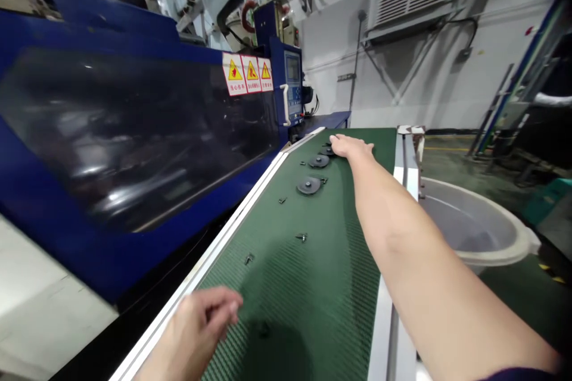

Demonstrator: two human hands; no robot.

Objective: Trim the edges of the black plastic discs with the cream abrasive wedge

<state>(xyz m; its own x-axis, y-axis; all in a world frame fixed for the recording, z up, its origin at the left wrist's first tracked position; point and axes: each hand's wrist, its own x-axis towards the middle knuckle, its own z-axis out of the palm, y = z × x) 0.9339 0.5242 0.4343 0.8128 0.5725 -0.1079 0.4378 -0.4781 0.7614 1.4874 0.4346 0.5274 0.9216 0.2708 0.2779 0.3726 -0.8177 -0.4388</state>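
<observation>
A green conveyor belt (313,286) runs away from me. My right hand (353,146) is stretched far up the belt, palm down, fingers on or over a dark round disc (328,150) at the far end. Two more dark discs lie just nearer: one (319,161) and another (308,185). Small dark plastic scraps (301,237) are scattered on the belt. My left hand (201,324) hovers low at the belt's near left edge, fingers loosely curled, holding nothing that I can see.
A blue moulding machine (111,131) with a dark window and yellow warning signs (248,73) lines the left side. A control panel (292,86) stands behind it. A large pale round tub (473,226) sits right of the belt's white rail (409,166).
</observation>
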